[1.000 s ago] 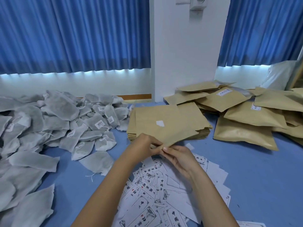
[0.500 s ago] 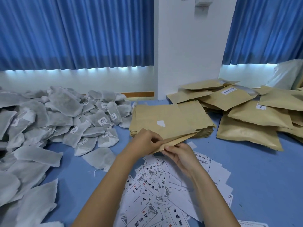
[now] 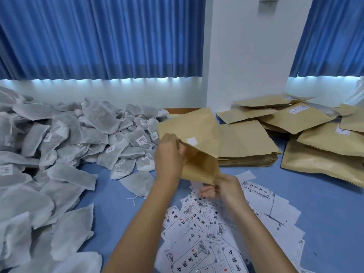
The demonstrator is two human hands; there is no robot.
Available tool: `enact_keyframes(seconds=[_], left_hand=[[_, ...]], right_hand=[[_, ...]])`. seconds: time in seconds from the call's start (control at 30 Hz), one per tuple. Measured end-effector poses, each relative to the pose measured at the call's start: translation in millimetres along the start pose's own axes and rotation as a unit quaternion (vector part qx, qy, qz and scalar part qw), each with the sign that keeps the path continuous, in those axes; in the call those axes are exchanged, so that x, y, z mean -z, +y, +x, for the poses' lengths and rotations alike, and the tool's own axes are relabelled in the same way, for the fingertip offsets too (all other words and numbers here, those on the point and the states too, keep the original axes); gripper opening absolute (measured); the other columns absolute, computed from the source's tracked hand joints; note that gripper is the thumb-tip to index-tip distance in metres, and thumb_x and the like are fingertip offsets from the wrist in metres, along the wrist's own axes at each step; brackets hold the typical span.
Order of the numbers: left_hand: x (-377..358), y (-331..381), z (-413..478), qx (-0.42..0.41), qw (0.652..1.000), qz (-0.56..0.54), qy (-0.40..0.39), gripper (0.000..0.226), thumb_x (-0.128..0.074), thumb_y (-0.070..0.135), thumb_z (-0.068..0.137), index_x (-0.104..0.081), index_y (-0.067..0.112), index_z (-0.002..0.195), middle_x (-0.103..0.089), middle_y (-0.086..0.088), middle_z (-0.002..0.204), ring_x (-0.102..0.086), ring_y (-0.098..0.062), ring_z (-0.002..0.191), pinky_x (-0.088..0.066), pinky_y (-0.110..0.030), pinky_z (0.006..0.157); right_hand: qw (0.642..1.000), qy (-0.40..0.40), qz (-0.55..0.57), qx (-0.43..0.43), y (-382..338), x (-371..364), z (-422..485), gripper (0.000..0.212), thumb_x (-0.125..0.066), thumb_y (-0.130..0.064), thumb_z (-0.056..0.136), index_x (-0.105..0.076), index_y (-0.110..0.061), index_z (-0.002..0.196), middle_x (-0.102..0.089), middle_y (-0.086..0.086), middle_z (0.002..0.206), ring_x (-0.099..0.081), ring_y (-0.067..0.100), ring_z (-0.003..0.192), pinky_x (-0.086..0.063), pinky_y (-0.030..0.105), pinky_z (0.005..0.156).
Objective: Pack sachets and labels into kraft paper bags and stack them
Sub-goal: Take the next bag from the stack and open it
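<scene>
An empty kraft paper bag (image 3: 199, 142) with a small white sticker is lifted above the blue table, its mouth pulled apart. My left hand (image 3: 169, 154) grips the bag's upper left edge. My right hand (image 3: 226, 189) pinches its lower corner. Behind the bag lies the flat stack of empty kraft bags (image 3: 248, 150). Grey sachets (image 3: 78, 138) are heaped on the left. White printed labels (image 3: 216, 229) are strewn under my forearms.
Filled kraft bags (image 3: 315, 146) lie piled at the right, some with white labels on them. The blue table (image 3: 325, 209) shows bare at the right front. A white pillar and blue curtains stand behind the table.
The top bag has come up off the flat stack and is now held in the air and spread open. My left hand rose and my right hand dropped to the bag's lower corner.
</scene>
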State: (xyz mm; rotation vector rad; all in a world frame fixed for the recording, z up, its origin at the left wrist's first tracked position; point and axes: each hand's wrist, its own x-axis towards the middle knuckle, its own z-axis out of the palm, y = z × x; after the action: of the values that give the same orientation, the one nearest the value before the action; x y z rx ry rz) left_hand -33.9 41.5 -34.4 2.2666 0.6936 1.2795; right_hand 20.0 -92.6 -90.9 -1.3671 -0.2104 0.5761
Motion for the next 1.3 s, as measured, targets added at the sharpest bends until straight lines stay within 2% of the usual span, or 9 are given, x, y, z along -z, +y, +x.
enact_keyframes(seconds=[0.13,0.2,0.27,0.33,0.4,0.73,0.9,1.03,1.3], left_hand=[[16.4,-23.7,25.1,-0.164,0.962,-0.153,-0.155,0.009,-0.063,0.022,0.086,-0.068,0.019,0.093,-0.064,0.004,0.089,-0.058,-0.009,0.075,-0.048,-0.025,0.070],[15.6,-54.1,34.4,-0.092,0.972,-0.122,-0.181,0.030,-0.058,0.047,0.087,-0.064,0.029,0.110,-0.064,0.005,0.106,-0.059,-0.011,0.094,-0.050,-0.028,0.081],[15.4,-105.9,48.2,0.046,0.973,0.125,-0.190,0.054,-0.053,0.058,0.086,-0.050,0.030,0.132,-0.052,-0.007,0.129,-0.046,-0.029,0.120,-0.045,-0.044,0.093],[21.2,-146.6,48.3,0.169,0.888,0.298,-0.307,0.073,-0.048,0.067,0.084,-0.023,0.038,0.147,-0.019,-0.014,0.153,-0.016,-0.041,0.139,-0.029,-0.061,0.104],[20.0,-166.4,46.2,0.216,0.857,0.283,-0.371,0.083,-0.047,0.074,0.079,-0.011,0.044,0.148,0.006,-0.007,0.158,0.002,-0.045,0.141,-0.018,-0.071,0.103],[-6.1,-123.8,24.3,0.213,0.888,0.309,-0.264,0.066,-0.070,0.048,0.077,-0.037,0.030,0.131,-0.009,-0.009,0.148,-0.022,-0.043,0.125,-0.046,-0.052,0.088],[-6.8,-130.1,22.5,0.225,0.862,0.262,-0.370,0.090,-0.063,0.070,0.071,-0.020,0.040,0.144,0.003,-0.007,0.157,-0.012,-0.051,0.136,-0.026,-0.060,0.104],[-8.9,-132.1,31.6,0.191,0.875,0.276,-0.349,0.059,-0.063,0.057,0.078,-0.043,0.040,0.131,-0.017,-0.009,0.149,-0.030,-0.042,0.127,-0.032,-0.048,0.102],[35.2,-70.6,15.8,0.067,0.990,0.060,-0.105,0.050,-0.074,0.030,0.072,-0.058,0.031,0.119,-0.039,-0.006,0.126,-0.047,-0.029,0.109,-0.049,-0.036,0.079]], right_hand=[[0.998,0.047,0.007,0.048,-26.5,-3.4,9.3,0.025,-0.027,0.005,0.092,-0.051,0.001,0.091,-0.068,0.022,0.062,-0.069,0.036,0.058,-0.057,0.047,0.063],[0.992,0.084,0.064,0.064,-41.1,-1.6,12.9,0.021,-0.027,0.006,0.093,-0.047,0.002,0.088,-0.067,0.019,0.058,-0.069,0.034,0.056,-0.058,0.042,0.055],[0.983,0.111,0.124,0.074,-45.0,1.1,15.8,0.021,-0.027,0.007,0.093,-0.047,0.002,0.090,-0.067,0.015,0.054,-0.069,0.031,0.054,-0.060,0.035,0.056],[0.977,0.126,0.151,0.080,-42.8,1.5,17.2,0.022,-0.027,0.008,0.093,-0.048,0.005,0.098,-0.066,0.014,0.053,-0.069,0.029,0.052,-0.059,0.035,0.059],[0.974,0.139,0.162,0.074,-36.9,-0.7,19.7,0.022,-0.028,0.008,0.094,-0.047,0.003,0.104,-0.067,0.014,0.055,-0.069,0.027,0.052,-0.059,0.034,0.060],[0.983,0.104,0.137,0.058,-21.3,-2.8,37.7,0.016,-0.030,0.001,0.100,-0.040,-0.007,0.090,-0.068,0.027,0.074,-0.071,0.031,0.062,-0.060,0.029,0.057],[0.985,0.079,0.145,0.060,-12.8,-2.8,33.3,0.014,-0.032,0.000,0.100,-0.041,-0.007,0.093,-0.071,0.023,0.073,-0.072,0.031,0.066,-0.058,0.028,0.056],[0.985,0.066,0.148,0.063,-12.4,-0.2,27.9,0.018,-0.032,0.002,0.100,-0.049,0.001,0.097,-0.071,0.021,0.071,-0.072,0.030,0.063,-0.057,0.025,0.054],[0.981,0.078,0.166,0.059,-9.3,1.7,32.0,0.023,-0.031,0.001,0.101,-0.051,-0.003,0.092,-0.072,0.017,0.070,-0.072,0.028,0.066,-0.056,0.028,0.056]])
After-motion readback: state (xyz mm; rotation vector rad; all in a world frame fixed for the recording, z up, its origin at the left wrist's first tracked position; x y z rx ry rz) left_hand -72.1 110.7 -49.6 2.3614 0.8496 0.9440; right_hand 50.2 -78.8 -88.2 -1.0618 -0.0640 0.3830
